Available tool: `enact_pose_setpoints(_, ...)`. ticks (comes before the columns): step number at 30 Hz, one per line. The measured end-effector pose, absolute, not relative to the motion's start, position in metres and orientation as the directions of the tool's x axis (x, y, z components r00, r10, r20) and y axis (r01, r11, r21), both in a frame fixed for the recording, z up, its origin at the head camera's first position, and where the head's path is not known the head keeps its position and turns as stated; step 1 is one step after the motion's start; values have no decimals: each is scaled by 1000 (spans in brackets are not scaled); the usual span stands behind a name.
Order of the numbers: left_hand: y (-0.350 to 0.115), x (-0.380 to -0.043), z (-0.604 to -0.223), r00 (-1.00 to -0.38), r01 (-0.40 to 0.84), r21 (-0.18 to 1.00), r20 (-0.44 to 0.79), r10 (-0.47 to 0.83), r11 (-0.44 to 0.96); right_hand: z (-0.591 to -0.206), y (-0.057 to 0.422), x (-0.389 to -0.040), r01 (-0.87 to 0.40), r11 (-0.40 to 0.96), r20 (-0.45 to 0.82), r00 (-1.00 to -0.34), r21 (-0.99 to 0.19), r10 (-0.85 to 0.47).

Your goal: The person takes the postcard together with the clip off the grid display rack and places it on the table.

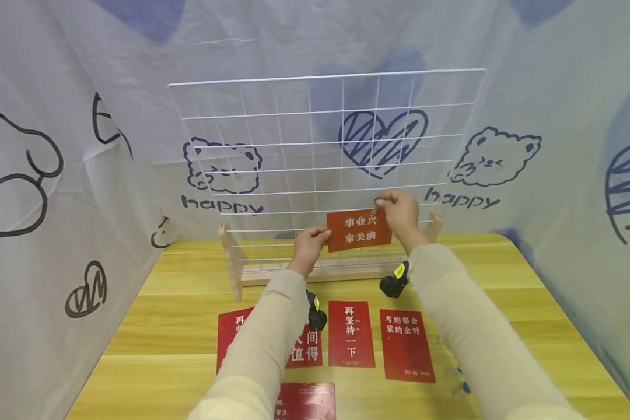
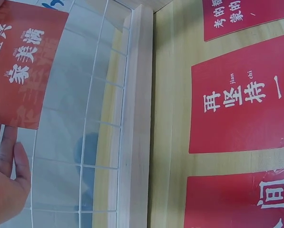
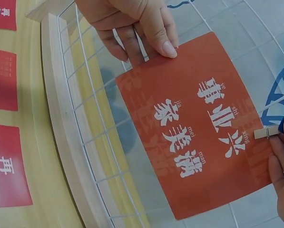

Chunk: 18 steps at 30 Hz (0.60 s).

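Observation:
A red card [image 1: 358, 231] with white characters is held up against the lower part of a white wire grid [image 1: 312, 191]. My left hand [image 1: 308, 248] pinches the card's left edge between thumb and fingers. At the upper right corner, my right hand [image 1: 401, 217] pinches a small wooden clothespin [image 3: 265, 132], which has a dark blue piece at its back end. The clothespin's tip overlaps the card's edge; whether it also bites a wire, I cannot tell. In the left wrist view only part of the card [image 2: 25, 61] shows, above my left hand [image 2: 7, 178].
The grid stands in a wooden base [image 1: 322, 273] on a yellow wood-grain table [image 1: 152, 326]. Several red cards lie in front, among them one with vertical writing [image 1: 350, 335] and one at right [image 1: 406, 347]. Small blue-and-clear items [image 1: 464, 387] lie near the right forearm. A printed curtain [image 1: 294, 52] hangs behind.

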<state>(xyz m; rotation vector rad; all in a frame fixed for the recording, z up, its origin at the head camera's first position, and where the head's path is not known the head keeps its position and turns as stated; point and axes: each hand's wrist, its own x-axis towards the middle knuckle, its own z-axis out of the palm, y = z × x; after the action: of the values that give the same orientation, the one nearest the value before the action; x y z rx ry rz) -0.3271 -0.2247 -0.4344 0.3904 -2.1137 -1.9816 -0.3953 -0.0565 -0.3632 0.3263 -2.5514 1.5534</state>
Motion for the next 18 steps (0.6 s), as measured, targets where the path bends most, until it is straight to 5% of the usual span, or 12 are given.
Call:
enact_pose_setpoints(12, -223, -324, -437, -927, 17, 999, 31, -374, 41, -372, -62, -391, -303, 310, 321, -947, -901, 7)
enact_pose_setpoints(18, -248, -386, -521, -937, 117, 993, 109, -332, -6, -372, -67, -390, -342, 307, 381, -922, -888, 75)
